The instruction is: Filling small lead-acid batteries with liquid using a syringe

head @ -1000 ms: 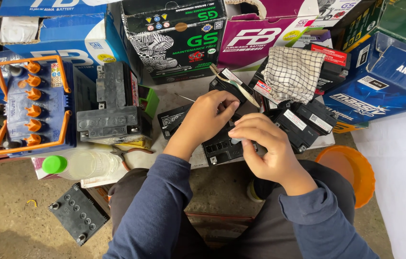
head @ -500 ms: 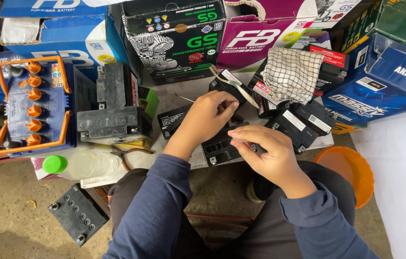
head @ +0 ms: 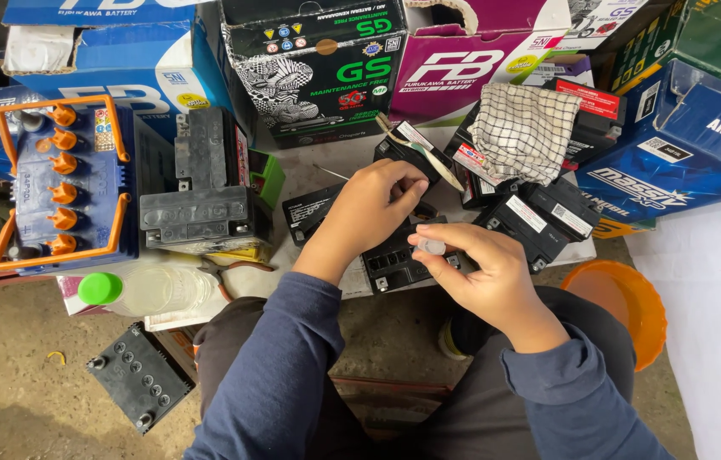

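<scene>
Two hands work over a small black battery (head: 394, 260) lying on the low table (head: 309, 166). The right hand (head: 484, 277) pinches a small pale cap (head: 431, 246) at its fingertips, just above the battery; a loose pinch could drop it among the clutter. The left hand (head: 373, 204), fingers curled, presses on the battery's far edge, wrist bent down.

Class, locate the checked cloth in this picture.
In the head view, the checked cloth lies upper right, draped over small black batteries, beyond the right hand.
</scene>
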